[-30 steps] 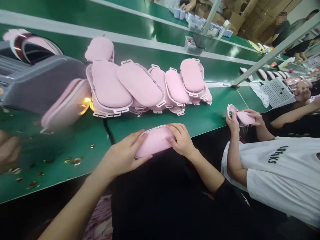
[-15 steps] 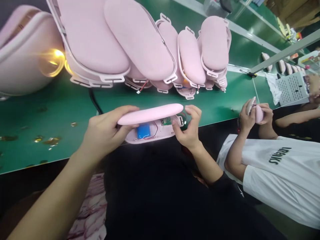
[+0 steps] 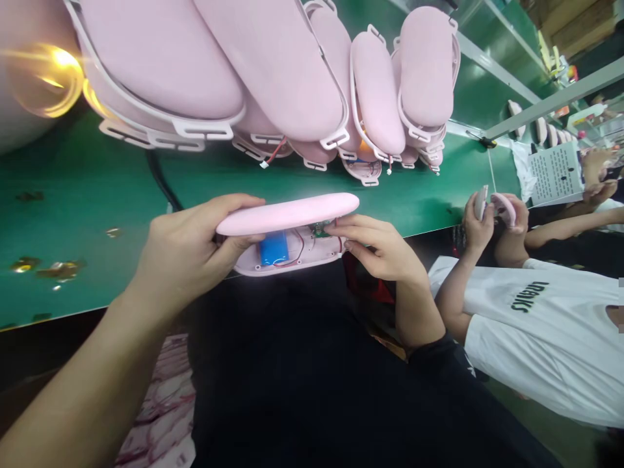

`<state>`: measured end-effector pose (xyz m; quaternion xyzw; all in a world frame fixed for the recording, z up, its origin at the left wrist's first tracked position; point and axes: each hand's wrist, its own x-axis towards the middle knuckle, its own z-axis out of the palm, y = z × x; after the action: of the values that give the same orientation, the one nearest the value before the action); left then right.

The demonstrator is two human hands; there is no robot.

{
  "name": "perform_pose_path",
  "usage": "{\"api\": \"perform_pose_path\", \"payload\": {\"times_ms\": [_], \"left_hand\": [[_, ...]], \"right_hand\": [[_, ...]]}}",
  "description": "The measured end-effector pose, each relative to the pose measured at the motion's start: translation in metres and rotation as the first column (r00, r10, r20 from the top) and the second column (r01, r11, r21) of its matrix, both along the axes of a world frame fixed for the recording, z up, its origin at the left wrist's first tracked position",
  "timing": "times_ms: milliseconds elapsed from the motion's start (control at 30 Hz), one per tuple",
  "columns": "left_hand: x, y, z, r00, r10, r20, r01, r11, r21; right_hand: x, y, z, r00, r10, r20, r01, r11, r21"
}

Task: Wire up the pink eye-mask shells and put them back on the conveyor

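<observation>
I hold a pink oval device (image 3: 287, 214) over the near edge of the green belt (image 3: 97, 214). It is split open: a soft pink top cover above, a pale shell below with a blue battery (image 3: 273, 247) and a small green circuit board. My left hand (image 3: 188, 250) grips the left end, thumb on the cover. My right hand (image 3: 380, 244) holds the right end, with fingertips reaching into the gap by the circuit board.
A row of several pink devices (image 3: 292, 78) leans stacked across the belt just beyond my hands. A glowing lamp (image 3: 51, 71) shines at the far left. To my right a person in a white shirt (image 3: 531, 331) holds another pink unit (image 3: 502, 208). Gold scraps (image 3: 49, 268) lie on the belt.
The device was lifted off the belt edge and opened, exposing battery and board. My right fingers moved from its end into the gap. The view dropped closer to the stack.
</observation>
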<state>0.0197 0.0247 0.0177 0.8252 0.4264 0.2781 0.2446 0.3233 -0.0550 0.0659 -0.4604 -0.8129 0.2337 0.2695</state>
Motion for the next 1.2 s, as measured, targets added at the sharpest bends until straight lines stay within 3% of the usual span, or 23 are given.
{"api": "perform_pose_path", "payload": {"times_ms": [100, 267, 367, 533, 1000, 1200], "left_hand": [[-0.001, -0.001, -0.001, 1.000, -0.004, -0.003, 0.004, 1.000, 0.029], [-0.002, -0.001, -0.004, 1.000, -0.021, 0.009, 0.020, 0.996, 0.084], [-0.003, -0.001, -0.006, 0.999, -0.039, 0.024, 0.036, 0.991, 0.125], [-0.002, -0.002, -0.008, 0.999, -0.033, 0.032, 0.028, 0.990, 0.138], [-0.002, 0.000, -0.001, 0.999, -0.001, 0.041, 0.001, 1.000, -0.006], [0.000, 0.000, -0.003, 0.998, -0.018, 0.064, 0.018, 1.000, 0.000]], "right_hand": [[-0.006, 0.002, -0.005, 0.996, -0.082, 0.045, 0.081, 0.996, 0.027], [-0.018, 0.004, -0.013, 0.951, -0.257, 0.173, 0.223, 0.956, 0.191], [-0.022, 0.005, -0.008, 0.927, -0.233, 0.295, 0.179, 0.963, 0.199], [-0.027, 0.008, 0.005, 0.834, -0.109, 0.542, 0.100, 0.994, 0.047], [-0.035, 0.016, 0.002, 0.795, -0.205, 0.571, 0.197, 0.977, 0.076], [-0.039, 0.018, 0.003, 0.742, -0.205, 0.639, 0.169, 0.978, 0.118]]}}
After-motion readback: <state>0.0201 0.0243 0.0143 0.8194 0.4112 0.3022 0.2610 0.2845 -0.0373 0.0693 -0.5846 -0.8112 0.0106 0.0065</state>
